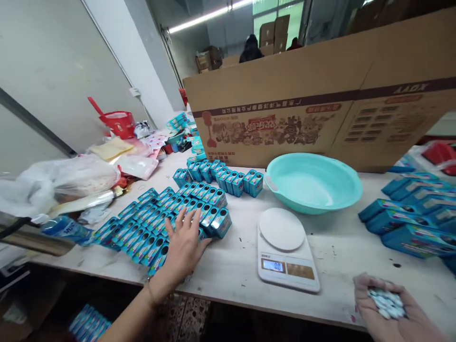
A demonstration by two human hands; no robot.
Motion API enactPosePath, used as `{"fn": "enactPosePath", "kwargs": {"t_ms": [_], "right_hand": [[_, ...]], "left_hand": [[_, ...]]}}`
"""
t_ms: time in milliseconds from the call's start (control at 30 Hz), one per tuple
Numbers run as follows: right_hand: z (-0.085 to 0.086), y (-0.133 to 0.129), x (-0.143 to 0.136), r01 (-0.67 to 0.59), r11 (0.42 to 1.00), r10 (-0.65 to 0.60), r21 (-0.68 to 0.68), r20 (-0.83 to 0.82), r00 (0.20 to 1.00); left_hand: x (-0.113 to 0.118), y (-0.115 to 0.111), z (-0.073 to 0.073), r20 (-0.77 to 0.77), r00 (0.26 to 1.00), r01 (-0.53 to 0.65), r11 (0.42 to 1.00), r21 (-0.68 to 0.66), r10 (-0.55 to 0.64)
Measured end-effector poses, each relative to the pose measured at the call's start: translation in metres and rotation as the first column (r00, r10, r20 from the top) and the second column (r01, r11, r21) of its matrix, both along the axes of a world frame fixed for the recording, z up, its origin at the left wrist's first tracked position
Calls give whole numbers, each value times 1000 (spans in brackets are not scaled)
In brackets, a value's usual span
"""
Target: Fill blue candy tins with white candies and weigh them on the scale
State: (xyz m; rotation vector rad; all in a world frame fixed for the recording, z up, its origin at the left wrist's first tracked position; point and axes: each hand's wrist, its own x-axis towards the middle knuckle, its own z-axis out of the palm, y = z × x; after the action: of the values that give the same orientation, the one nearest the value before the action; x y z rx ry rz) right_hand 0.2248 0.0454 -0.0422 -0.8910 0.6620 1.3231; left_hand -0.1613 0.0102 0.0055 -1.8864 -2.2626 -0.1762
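My left hand [184, 241] reaches over rows of small blue boxes [142, 233] with round dark holes in their tops. Its fingers are spread, and whether they touch the boxes beneath is hard to tell. At the lower right, my right hand [409, 323] is cupped palm up around a small heap of pale blue and white tablets [387, 304]. Between my hands lies a white kitchen scale [288, 249], its round plate bare and its display reading 0.0. Just behind the scale stands a wide turquoise basin [313, 183], which looks empty inside.
A long cardboard box [285, 95] walls off the table's back. More blue boxes [413, 213] stand at the right. Plastic bags [71, 175], a blue-labelled bottle [67, 228] and a red container [119, 124] crowd the left. Beyond the cardboard, a person's head [251, 47] shows.
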Motion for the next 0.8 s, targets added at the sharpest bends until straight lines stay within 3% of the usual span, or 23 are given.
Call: {"fn": "enactPosePath", "kwargs": {"t_ms": [100,233,333,433,533,667,800], "right_hand": [[16,10,-25,0,1000,0,-3,63,998],[30,9,-41,-42,999,46,-30,133,990],[23,4,-40,-92,996,88,12,192,978],[11,1,-37,-123,992,114,37,200,973],[9,0,-39,-103,995,99,13,171,980],[15,-3,-37,-68,998,68,-1,139,988],[15,-5,-29,3,1000,-7,26,129,992]], "left_hand": [[-15,-11,-3,-93,994,-60,996,-71,53],[-13,-29,-31,-194,979,-70,995,-66,56],[-6,-41,-56,-241,971,3,1000,19,2],[1,-50,-70,-212,976,58,995,78,-40],[2,-57,-70,-142,985,113,991,70,-102],[7,-56,-57,20,979,200,972,126,-204],[41,-24,-40,256,920,251,947,199,-297]]}}
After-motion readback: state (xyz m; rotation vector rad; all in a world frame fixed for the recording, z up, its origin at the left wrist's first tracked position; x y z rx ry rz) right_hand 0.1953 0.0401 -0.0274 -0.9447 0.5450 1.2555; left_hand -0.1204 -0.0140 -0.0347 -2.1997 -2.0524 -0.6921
